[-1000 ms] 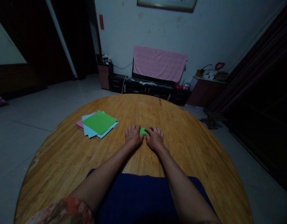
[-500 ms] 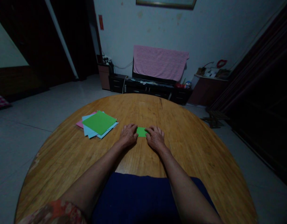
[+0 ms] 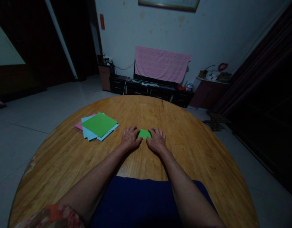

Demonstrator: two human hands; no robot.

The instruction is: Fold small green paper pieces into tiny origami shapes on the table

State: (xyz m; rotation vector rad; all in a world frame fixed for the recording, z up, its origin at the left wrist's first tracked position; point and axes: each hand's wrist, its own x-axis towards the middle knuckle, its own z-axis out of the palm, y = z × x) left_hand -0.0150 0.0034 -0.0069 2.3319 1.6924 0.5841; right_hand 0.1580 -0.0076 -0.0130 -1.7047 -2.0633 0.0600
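Folded green paper (image 3: 144, 134), long axis crosswise, between left hand (image 3: 131, 138) and right hand (image 3: 157, 140), fingers flat on it, unclenched

Fingers (image 3: 133, 134) cover both ends of the small green paper (image 3: 144, 134).

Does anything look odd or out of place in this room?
A pink cloth is draped over what looks like a television, an unusual cover for one. The round wooden table has a worn patch near its left edge, and the paper sheets lie fanned, not squared.
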